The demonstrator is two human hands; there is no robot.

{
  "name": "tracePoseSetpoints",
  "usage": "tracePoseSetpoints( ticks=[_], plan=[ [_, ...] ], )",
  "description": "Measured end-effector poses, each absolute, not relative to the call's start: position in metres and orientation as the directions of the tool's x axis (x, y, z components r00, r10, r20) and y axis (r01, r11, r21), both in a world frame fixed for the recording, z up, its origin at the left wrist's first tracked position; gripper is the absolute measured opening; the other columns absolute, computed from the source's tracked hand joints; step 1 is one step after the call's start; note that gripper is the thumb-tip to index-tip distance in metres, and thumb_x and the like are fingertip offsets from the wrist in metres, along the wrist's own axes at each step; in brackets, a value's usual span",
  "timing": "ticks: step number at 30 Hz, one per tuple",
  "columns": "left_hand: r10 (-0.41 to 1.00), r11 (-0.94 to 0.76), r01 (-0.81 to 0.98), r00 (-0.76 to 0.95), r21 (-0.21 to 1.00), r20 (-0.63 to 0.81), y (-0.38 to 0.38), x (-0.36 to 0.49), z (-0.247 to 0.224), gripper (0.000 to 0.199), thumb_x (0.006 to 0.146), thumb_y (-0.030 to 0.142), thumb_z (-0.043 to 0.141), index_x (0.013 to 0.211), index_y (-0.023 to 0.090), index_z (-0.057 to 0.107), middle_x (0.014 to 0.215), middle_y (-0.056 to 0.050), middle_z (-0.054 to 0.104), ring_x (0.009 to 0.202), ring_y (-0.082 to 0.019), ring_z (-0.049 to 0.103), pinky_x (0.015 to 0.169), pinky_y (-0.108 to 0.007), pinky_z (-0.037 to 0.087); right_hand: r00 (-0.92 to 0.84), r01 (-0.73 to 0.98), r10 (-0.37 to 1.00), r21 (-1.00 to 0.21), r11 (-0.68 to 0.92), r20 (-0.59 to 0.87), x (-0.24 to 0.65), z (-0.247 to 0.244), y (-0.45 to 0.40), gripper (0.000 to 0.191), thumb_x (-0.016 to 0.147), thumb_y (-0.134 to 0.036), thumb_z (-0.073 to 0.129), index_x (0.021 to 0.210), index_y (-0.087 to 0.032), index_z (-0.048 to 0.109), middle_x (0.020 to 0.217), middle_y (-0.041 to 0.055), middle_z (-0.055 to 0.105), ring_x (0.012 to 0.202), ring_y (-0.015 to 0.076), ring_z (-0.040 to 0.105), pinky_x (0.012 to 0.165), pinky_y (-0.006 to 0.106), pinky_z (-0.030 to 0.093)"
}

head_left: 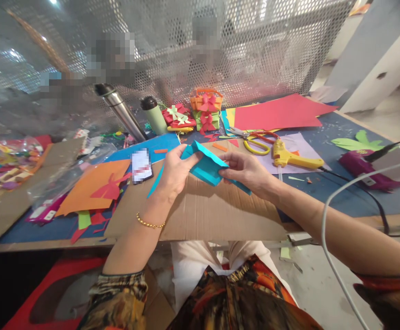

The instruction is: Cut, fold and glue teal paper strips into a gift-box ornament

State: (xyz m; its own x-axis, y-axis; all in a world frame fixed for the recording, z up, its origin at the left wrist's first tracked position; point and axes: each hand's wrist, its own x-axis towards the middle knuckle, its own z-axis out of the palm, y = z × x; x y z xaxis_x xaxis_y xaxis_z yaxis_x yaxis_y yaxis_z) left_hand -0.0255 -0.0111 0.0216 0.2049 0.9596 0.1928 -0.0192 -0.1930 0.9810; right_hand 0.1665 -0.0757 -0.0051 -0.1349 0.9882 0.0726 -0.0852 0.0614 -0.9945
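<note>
Between my two hands is a small folded box of blue paper (205, 170), tilted above a sheet of brown cardboard (200, 215). My left hand (177, 167) grips its left side, thumb on top. With thumb and fingers, my right hand (239, 170) pinches the box's right edge. A narrow blue paper strip (156, 182) shows beside my left wrist, and another bit of blue paper (241, 187) sticks out under my right hand. The fingers behind the box are partly hidden.
A yellow glue gun (294, 158) and scissors (257, 144) lie to the right, near red paper (279, 114). Small paper baskets (207, 103), a green bottle (154, 114) and a steel flask (122, 110) stand behind. Orange paper (90, 188) and a phone (141, 166) lie left. A cable (327, 215) hangs right.
</note>
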Motion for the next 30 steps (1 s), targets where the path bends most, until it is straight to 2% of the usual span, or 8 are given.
tracePoseSetpoints(
  ticks=[4, 9, 16, 23, 30],
  plan=[
    [0.954, -0.208, -0.004, 0.222, 0.978, 0.203, -0.011, -0.025, 0.021, 0.053, 0.057, 0.056, 0.096, 0.07, 0.021, 0.06, 0.066, 0.004, 0.055, 0.063, -0.011, 0.049, 0.059, -0.026, 0.042, -0.12, -0.081, 0.989, -0.994, 0.075, 0.084, 0.166, -0.004, -0.076, 0.045, 0.068, -0.029, 0.085, 0.109, -0.015, 0.072, 0.083, 0.0019, 0.073, 0.068, 0.0131, 0.068, 0.061, 0.027, 0.056],
    [0.958, -0.175, -0.039, 0.222, 0.984, 0.179, -0.013, -0.024, 0.023, 0.052, 0.053, 0.052, 0.099, 0.07, 0.02, 0.062, 0.066, 0.004, 0.057, 0.064, -0.011, 0.05, 0.061, -0.026, 0.043, -0.152, -0.075, 0.984, -0.994, 0.079, 0.09, 0.167, -0.003, -0.075, 0.04, 0.067, -0.031, 0.084, 0.102, -0.017, 0.07, 0.079, 0.0005, 0.071, 0.065, 0.0126, 0.065, 0.057, 0.026, 0.052],
    [0.961, -0.137, -0.076, 0.23, 0.988, 0.151, -0.016, -0.021, 0.024, 0.047, 0.052, 0.046, 0.1, 0.07, 0.02, 0.065, 0.071, 0.002, 0.063, 0.068, -0.012, 0.054, 0.065, -0.027, 0.048, -0.159, -0.121, 0.986, -0.992, 0.026, 0.045, 0.167, -0.001, -0.075, 0.044, 0.063, -0.026, 0.085, 0.104, -0.018, 0.071, 0.073, -0.0028, 0.069, 0.059, 0.01, 0.059, 0.054, 0.024, 0.048],
    [0.912, -0.054, 0.076, 0.41, 0.996, 0.018, -0.012, -0.032, 0.028, 0.038, 0.066, 0.047, 0.093, 0.07, 0.021, 0.066, 0.063, 0.0, 0.059, 0.058, -0.014, 0.055, 0.052, -0.027, 0.044, -0.202, -0.115, 0.979, -0.993, -0.04, -0.016, 0.178, 0.0, -0.072, 0.037, 0.061, -0.025, 0.087, 0.095, -0.019, 0.074, 0.079, -0.0007, 0.072, 0.063, 0.0111, 0.062, 0.055, 0.024, 0.051],
    [0.852, 0.025, 0.158, 0.513, 0.987, -0.103, -0.011, -0.037, 0.034, 0.042, 0.047, 0.028, 0.098, 0.076, 0.016, 0.068, 0.071, 0.0, 0.067, 0.069, -0.014, 0.061, 0.064, -0.027, 0.05, -0.326, -0.054, 0.941, -0.992, -0.111, -0.088, 0.188, 0.002, -0.068, 0.039, 0.057, -0.023, 0.086, 0.096, -0.018, 0.08, 0.076, 0.0004, 0.073, 0.063, 0.0125, 0.062, 0.057, 0.024, 0.05]
  ],
)
